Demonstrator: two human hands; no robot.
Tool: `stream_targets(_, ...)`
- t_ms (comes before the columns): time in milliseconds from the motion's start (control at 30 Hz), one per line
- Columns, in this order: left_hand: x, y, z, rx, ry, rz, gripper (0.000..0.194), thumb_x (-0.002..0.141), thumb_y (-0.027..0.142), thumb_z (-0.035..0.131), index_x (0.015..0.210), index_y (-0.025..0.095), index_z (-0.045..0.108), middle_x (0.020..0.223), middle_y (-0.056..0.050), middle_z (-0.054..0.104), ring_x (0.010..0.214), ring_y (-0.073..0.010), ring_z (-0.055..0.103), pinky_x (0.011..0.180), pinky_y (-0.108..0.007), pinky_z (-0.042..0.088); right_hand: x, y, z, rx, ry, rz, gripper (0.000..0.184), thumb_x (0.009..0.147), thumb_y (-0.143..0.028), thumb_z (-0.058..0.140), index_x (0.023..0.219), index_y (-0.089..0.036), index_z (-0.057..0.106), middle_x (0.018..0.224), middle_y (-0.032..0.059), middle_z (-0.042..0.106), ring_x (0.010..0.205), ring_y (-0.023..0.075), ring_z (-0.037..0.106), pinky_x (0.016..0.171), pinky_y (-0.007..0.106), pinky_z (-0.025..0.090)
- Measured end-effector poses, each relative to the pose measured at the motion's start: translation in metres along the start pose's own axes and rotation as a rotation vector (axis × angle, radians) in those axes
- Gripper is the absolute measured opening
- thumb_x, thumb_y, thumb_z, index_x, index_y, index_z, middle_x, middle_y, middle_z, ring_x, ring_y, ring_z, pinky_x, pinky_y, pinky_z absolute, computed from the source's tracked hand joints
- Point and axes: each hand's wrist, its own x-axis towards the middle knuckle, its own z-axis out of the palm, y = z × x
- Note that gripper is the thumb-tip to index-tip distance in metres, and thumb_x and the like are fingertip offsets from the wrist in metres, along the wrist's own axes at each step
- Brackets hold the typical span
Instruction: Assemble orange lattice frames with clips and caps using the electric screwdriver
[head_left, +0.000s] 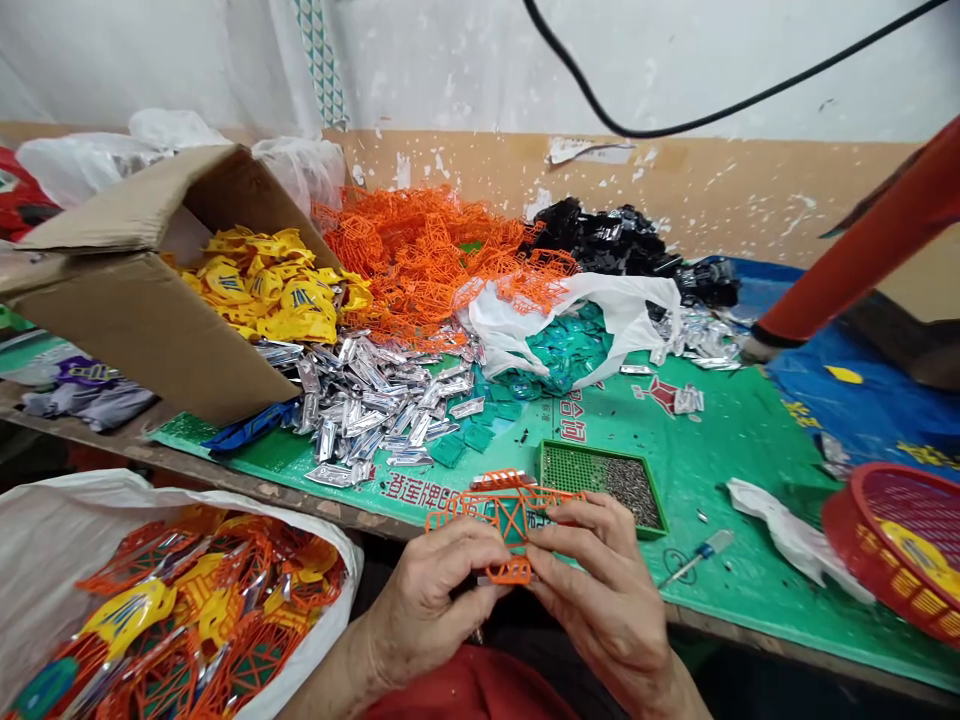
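Observation:
Between my two hands, just over the table's front edge, is an orange plastic lattice frame [513,520], shaped like part of a toy. My left hand [439,590] pinches its left side with thumb and fingers. The fingers of my right hand [600,580] close on the frame's right side and lower end. Behind the frame, a green tray [581,465] of small dark screws lies on the table, and a screwdriver [701,557] with a clear handle rests to its right. My fingers hide parts of the frame.
Silvery parts [382,400] are heaped at mid-left beside a cardboard box [150,310] of yellow parts [277,285]. Orange frames [427,260], a bag [645,300] of teal pieces and black parts [607,240] lie behind. A sack [341,540] stands front left, a red basket [862,520] right.

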Motion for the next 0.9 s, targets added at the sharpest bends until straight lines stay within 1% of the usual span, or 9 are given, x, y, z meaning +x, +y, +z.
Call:
stream_targets(133,0.002,-0.001,-0.001,-0.012,-0.033,-0.035,0.02,0.081,0.002,0.059,0.094,0.016,0.065,0.083,-0.006,0.068,0.078,-0.0142,0.065,0.072,-0.024,0.055,-0.001,0.003,0.0,0.008,-0.024,0.005,0.006,0.082,-0.016,0.068,0.084,-0.021,0.068,0.076,-0.001,0.072,0.08,0.0162,0.06,0.088,0.041,0.04)
stream_targets(233,0.003,0.0,-0.001,0.013,-0.017,-0.033,0.02,0.081,0.003,0.06,0.095,0.016,0.066,0.088,-0.006,0.068,0.083,-0.0144,0.066,0.075,-0.024,0.055,0.001,0.003,-0.001,0.015,-0.06,0.0,0.005,0.084,-0.017,0.066,0.086,-0.02,0.068,0.078,0.0004,0.073,0.077,0.0156,0.06,0.083,0.04,0.043)
stream_targets(367,0.0,0.0,0.004,0.098,0.097,-0.016,0.03,0.08,0.001,0.059,0.105,0.017,0.062,0.103,-0.009,0.066,0.098,-0.0161,0.065,0.085,-0.025,0.054,0.003,0.001,-0.003,-0.002,-0.052,0.015,0.008,0.087,-0.017,0.061,0.09,-0.02,0.067,0.079,0.0025,0.072,0.077,0.0162,0.061,0.074,0.037,0.046)
stream_targets(433,-0.002,0.001,0.006,0.11,0.157,-0.033,0.032,0.081,0.002,0.058,0.109,0.018,0.059,0.108,-0.01,0.065,0.1,-0.0157,0.065,0.081,-0.022,0.055,0.002,0.002,-0.003,-0.03,-0.038,0.019,0.008,0.087,-0.015,0.061,0.089,-0.02,0.067,0.078,0.0023,0.072,0.077,0.0161,0.061,0.072,0.036,0.047)
stream_targets(467,-0.004,0.001,0.006,0.115,0.173,-0.042,0.031,0.081,0.001,0.058,0.108,0.018,0.058,0.109,-0.01,0.064,0.1,-0.0154,0.065,0.08,-0.021,0.055,0.001,0.002,-0.003,-0.044,-0.035,0.017,0.008,0.087,-0.015,0.061,0.089,-0.019,0.067,0.078,0.0024,0.072,0.077,0.016,0.061,0.073,0.036,0.048)
stream_targets(633,-0.008,0.003,0.004,0.165,0.18,-0.016,0.027,0.079,-0.003,0.054,0.095,0.018,0.059,0.098,-0.006,0.068,0.093,-0.0132,0.067,0.082,-0.021,0.055,-0.006,0.005,-0.003,-0.059,-0.032,-0.005,0.009,0.086,-0.014,0.062,0.091,-0.019,0.068,0.079,0.0031,0.073,0.079,0.0163,0.061,0.071,0.034,0.051)
stream_targets(800,-0.009,0.005,0.005,0.187,0.215,0.021,0.027,0.08,-0.002,0.054,0.096,0.019,0.057,0.094,-0.006,0.069,0.087,-0.0131,0.068,0.077,-0.021,0.057,-0.012,0.004,-0.003,-0.029,-0.013,0.002,0.013,0.086,-0.013,0.062,0.095,-0.019,0.069,0.081,0.0046,0.073,0.082,0.0177,0.063,0.067,0.033,0.054)
stream_targets(900,-0.012,0.006,0.007,0.211,0.205,0.036,0.026,0.081,-0.002,0.053,0.096,0.02,0.057,0.094,-0.007,0.07,0.086,-0.0141,0.069,0.076,-0.022,0.058,-0.016,0.004,-0.003,-0.006,-0.011,0.02,0.016,0.084,-0.013,0.063,0.097,-0.02,0.07,0.082,0.005,0.073,0.083,0.0185,0.064,0.066,0.033,0.055)
